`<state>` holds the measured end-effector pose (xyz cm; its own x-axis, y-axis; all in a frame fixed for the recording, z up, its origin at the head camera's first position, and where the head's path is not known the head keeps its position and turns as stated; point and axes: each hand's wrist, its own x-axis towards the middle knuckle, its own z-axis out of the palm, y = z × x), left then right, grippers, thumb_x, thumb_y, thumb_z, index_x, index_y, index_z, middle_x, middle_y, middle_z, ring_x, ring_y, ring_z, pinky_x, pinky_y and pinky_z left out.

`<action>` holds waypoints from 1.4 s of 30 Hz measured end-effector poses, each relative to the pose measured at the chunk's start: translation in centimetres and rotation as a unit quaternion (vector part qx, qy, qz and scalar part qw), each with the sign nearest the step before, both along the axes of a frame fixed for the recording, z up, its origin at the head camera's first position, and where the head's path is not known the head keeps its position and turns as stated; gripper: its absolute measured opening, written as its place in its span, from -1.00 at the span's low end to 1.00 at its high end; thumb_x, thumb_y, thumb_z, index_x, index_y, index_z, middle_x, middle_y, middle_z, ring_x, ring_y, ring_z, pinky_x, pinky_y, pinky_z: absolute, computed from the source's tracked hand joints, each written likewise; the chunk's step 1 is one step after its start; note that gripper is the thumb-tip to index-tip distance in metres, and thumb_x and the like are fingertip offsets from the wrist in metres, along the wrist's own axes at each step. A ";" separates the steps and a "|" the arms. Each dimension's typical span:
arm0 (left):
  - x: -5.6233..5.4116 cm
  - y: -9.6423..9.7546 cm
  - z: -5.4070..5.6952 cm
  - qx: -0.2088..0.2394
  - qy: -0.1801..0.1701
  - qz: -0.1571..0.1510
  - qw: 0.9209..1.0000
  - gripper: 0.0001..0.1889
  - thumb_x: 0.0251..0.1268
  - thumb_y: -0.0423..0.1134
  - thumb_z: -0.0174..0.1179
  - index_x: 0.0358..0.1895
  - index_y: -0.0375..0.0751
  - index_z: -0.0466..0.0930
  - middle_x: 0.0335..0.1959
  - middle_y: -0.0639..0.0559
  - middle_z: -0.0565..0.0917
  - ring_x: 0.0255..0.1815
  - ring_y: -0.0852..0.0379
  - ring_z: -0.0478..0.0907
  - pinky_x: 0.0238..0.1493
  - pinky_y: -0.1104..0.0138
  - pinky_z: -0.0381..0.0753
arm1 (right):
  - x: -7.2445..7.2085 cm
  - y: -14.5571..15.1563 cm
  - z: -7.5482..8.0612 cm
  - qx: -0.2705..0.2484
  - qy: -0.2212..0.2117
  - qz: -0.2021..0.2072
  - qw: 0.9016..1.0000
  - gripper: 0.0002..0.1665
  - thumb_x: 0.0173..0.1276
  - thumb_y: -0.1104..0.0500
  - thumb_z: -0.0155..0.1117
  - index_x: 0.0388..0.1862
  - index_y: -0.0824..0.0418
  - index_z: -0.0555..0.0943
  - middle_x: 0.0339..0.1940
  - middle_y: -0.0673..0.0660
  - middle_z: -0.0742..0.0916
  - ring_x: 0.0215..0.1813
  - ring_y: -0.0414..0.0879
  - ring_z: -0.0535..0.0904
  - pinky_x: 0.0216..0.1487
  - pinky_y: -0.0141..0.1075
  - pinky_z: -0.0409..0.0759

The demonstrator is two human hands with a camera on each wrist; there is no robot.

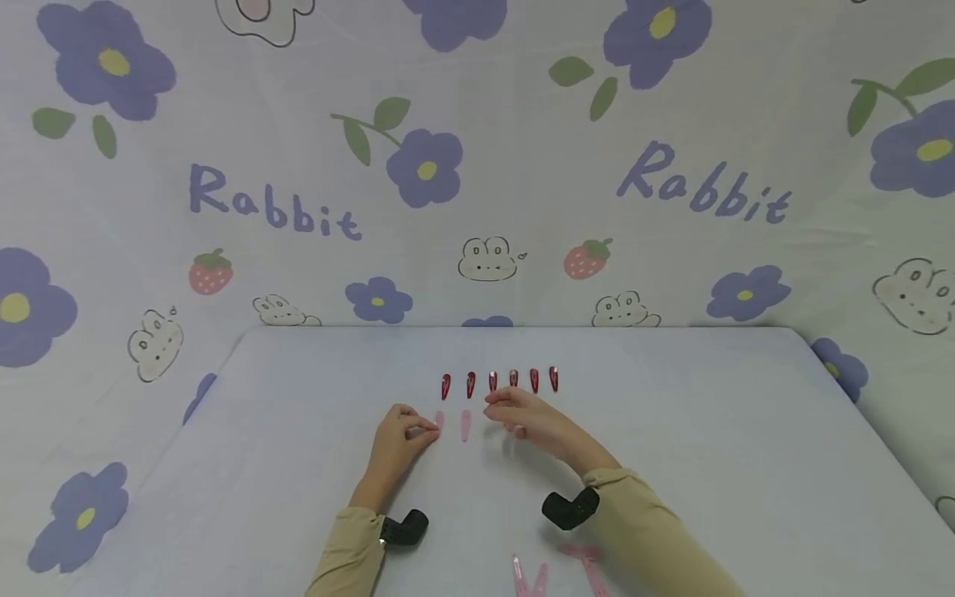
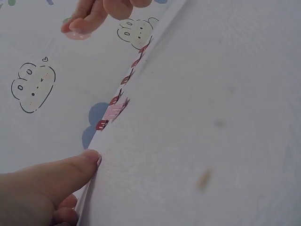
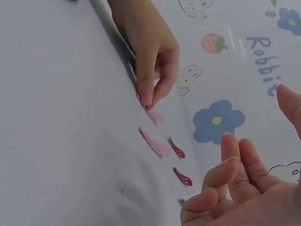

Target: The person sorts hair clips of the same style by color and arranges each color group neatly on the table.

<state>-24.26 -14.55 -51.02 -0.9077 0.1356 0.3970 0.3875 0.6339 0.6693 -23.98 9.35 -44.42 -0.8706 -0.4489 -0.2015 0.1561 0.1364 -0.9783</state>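
Observation:
On the white table, my left hand [image 1: 399, 435] pinches the near end of a pink snap hair clip [image 3: 157, 116] between thumb and fingertips. A second pink hair clip [image 1: 466, 425] lies just to its right, roughly parallel. Behind them runs a row of several dark red hair clips [image 1: 534, 381], standing side by side. My right hand [image 1: 533, 419] is over the table, right of the second pink clip, and overlaps the lower ends of some red clips in the head view. Its fingers are loosely bent and hold nothing, as the right wrist view shows.
Several more pink hair clips [image 1: 520, 575] lie loose at the near edge of the head view, by the right sleeve [image 1: 656, 531]. A black wrist camera [image 1: 570, 508] sits on each forearm. Behind the table hangs a patterned cloth [image 1: 522, 191] with flowers and rabbits.

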 end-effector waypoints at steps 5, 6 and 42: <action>-0.2 -0.1 -0.2 0.000 -0.001 -0.004 1.000 -0.91 -0.10 -0.30 0.37 -0.51 -0.22 0.67 -0.36 0.00 0.42 -0.41 0.10 0.39 -0.37 0.26 0.41 | 1.2 1.0 -0.1 0.022 0.022 -0.001 1.000 -0.43 0.23 0.00 0.20 0.07 0.35 0.36 -0.04 0.16 0.54 -0.17 0.04 0.33 -0.24 -0.21 0.27; -0.1 -0.1 -0.2 0.001 -0.001 -0.003 1.000 -0.91 -0.10 -0.30 0.37 -0.51 -0.22 0.67 -0.36 0.00 0.42 -0.41 0.10 0.39 -0.37 0.26 0.41 | 1.5 1.1 -0.1 0.025 0.026 -0.004 0.999 -0.44 0.22 -0.01 0.20 0.06 0.33 0.37 -0.03 0.15 0.55 -0.13 0.05 0.34 -0.23 -0.20 0.28; 0.2 0.1 0.2 -0.013 0.020 0.001 1.000 -0.92 -0.10 -0.33 0.37 -0.52 -0.24 0.66 -0.37 -0.03 0.44 -0.41 0.07 0.41 -0.35 0.24 0.43 | 11.1 3.4 -3.5 0.105 0.443 0.197 0.868 -0.68 0.15 0.40 0.17 -0.10 0.18 0.55 -0.11 -0.04 0.58 -0.14 -0.22 0.40 -0.17 -0.39 0.41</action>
<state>-24.10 -14.46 -50.78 -0.8918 0.1446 0.4288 0.4120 0.6513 0.6372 -12.90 12.80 -47.89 -0.5119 -0.7820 0.3555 -0.7449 0.1980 -0.6371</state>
